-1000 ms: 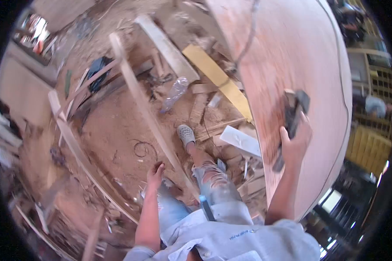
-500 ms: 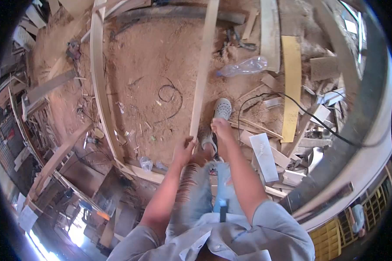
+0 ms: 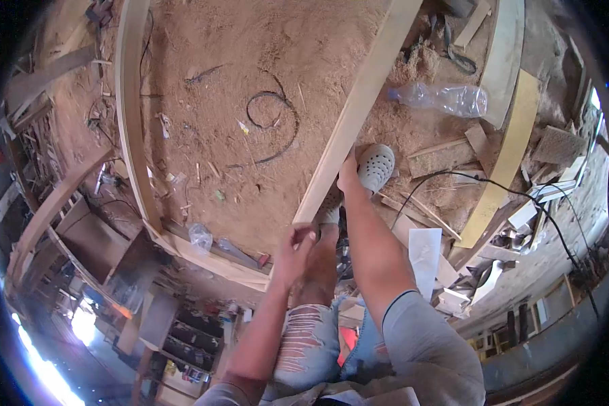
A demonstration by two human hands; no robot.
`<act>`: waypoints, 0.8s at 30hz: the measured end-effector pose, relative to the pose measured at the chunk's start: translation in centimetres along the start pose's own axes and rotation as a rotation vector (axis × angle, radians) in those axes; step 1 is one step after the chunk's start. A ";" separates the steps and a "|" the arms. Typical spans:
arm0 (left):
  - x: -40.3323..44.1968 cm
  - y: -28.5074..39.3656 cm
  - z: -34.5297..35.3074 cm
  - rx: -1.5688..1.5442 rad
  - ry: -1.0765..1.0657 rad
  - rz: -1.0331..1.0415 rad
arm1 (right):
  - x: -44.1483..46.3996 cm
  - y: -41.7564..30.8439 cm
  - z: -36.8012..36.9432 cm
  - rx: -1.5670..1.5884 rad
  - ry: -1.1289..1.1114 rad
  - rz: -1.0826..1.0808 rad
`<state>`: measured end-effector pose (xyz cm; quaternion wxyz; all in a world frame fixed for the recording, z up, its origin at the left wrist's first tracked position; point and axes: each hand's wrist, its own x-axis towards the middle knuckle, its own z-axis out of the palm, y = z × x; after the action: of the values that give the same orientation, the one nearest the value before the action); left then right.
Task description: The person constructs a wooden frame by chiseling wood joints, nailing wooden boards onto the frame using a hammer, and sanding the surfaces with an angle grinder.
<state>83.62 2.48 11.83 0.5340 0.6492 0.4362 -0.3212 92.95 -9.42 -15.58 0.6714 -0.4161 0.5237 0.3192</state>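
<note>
A long pale wooden plank [image 3: 360, 111] runs from the top of the view down to its near end in front of my left knee. My right hand [image 3: 348, 177] is at the plank's right edge, its fingers wrapped beneath and mostly hidden. At the near end is my left hand [image 3: 295, 253], its fingers loosely curled with a gap between them and the thumb. Whether its fingertips touch the plank's end I cannot tell. A light perforated clog [image 3: 376, 168] shows on my right foot, just beyond my right hand.
A second plank frame [image 3: 132, 122] stands to the left over sawdust-covered ground. On the right lie a clear plastic bottle [image 3: 443, 99], a yellow board [image 3: 504, 159], a white rectangular piece [image 3: 424, 260] and a black cable [image 3: 501, 184]. Scrap wood is scattered around.
The view has shifted. The plank now slants further right at its far end. My right hand has moved from beside the plank onto its edge, and my left fingers look looser.
</note>
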 end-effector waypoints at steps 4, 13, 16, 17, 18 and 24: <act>5.6 -5.0 -1.3 0.504 0.066 0.088 | 1.0 2.2 -0.7 0.048 -0.060 -0.042; -1.1 -5.3 -2.4 0.600 0.301 0.024 | -13.7 -0.7 2.7 -0.087 0.140 0.039; -7.0 -5.0 -7.3 0.636 0.337 0.120 | -23.2 -2.6 5.0 -0.187 0.045 0.097; -9.4 -3.3 -9.5 0.602 0.361 0.192 | -27.3 -3.9 7.0 -0.222 0.053 0.064; -12.4 -1.5 -11.7 0.568 0.381 0.260 | -31.7 -5.4 9.1 -0.258 0.062 0.031; -27.5 8.2 -25.9 0.484 0.378 0.244 | -50.3 -6.9 16.3 -0.504 -0.149 -0.187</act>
<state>78.49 21.15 45.26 0.3084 0.8528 0.3576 -0.2230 93.60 2.45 36.36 0.6098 -0.5918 0.3362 0.4060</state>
